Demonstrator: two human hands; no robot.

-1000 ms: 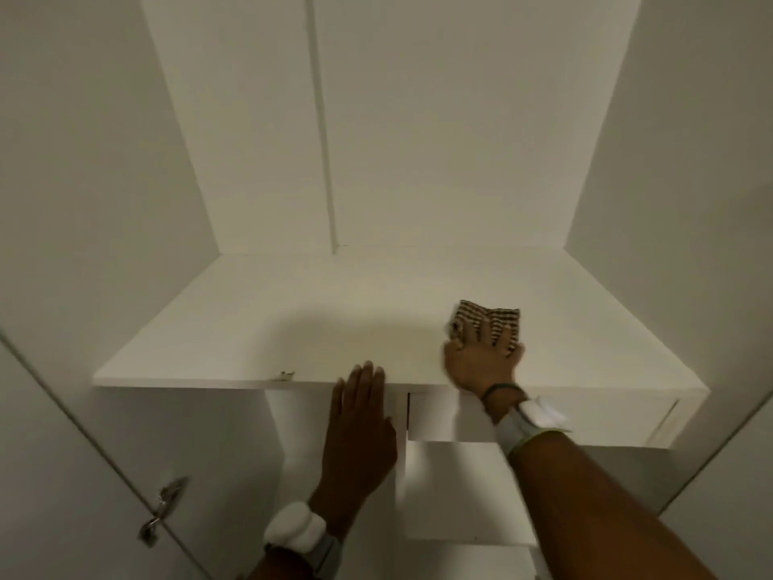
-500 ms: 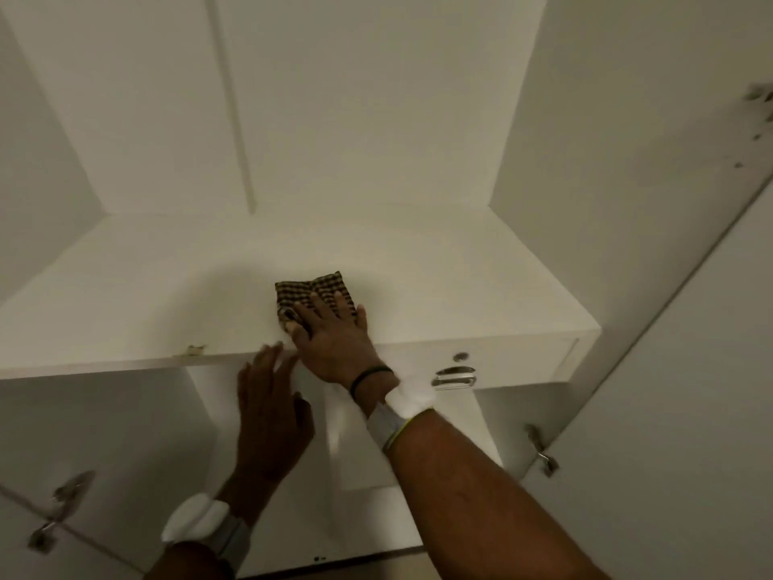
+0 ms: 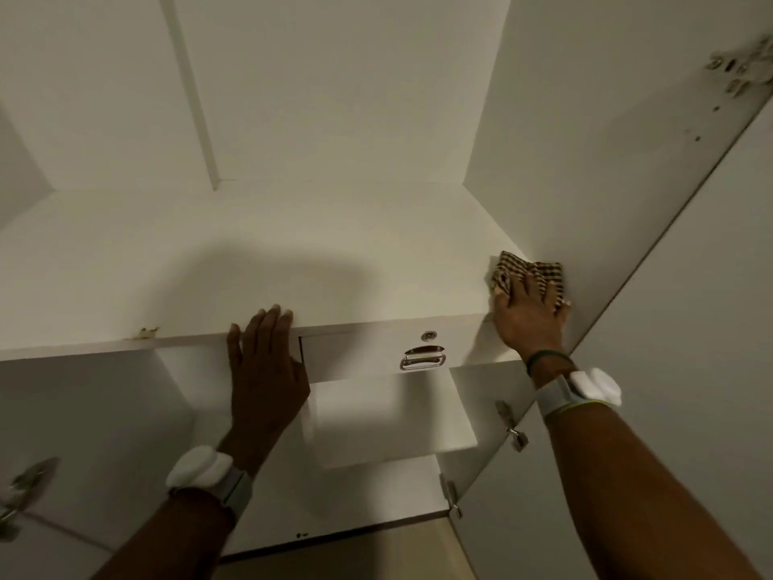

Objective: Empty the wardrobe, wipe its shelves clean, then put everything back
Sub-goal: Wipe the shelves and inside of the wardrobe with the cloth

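**Cloth swept right, into the shelf's far right corner**

Since half a second ago the right hand has slid the checked cloth from about mid-shelf over to the right end. The left hand has stayed at the front edge. The view has also shifted, so the drawer below now shows fully.

Now: the cloth lies bunched on the top shelf of the wardrobe, near its front edge, up against or just beside the right side wall (contact with the wall is hard to tell). The right hand lies on top of it, fingers spread and laid over the fabric, pressing it to the shelf rather than gripping it.

The left hand is flat and relaxed and holds nothing. Its fingertips rest on the shelf's front lip, and its palm hangs in front of the left end of the drawer front. The hands are well apart.

The drawer sits directly under the shelf and has a metal pull handle with a small round lock above it. There is a small chip in the shelf's front edge, left of the left hand. Each wrist wears a white band, left and right. A lower shelf shows beneath the drawer. The open right door carries a hinge at top right.
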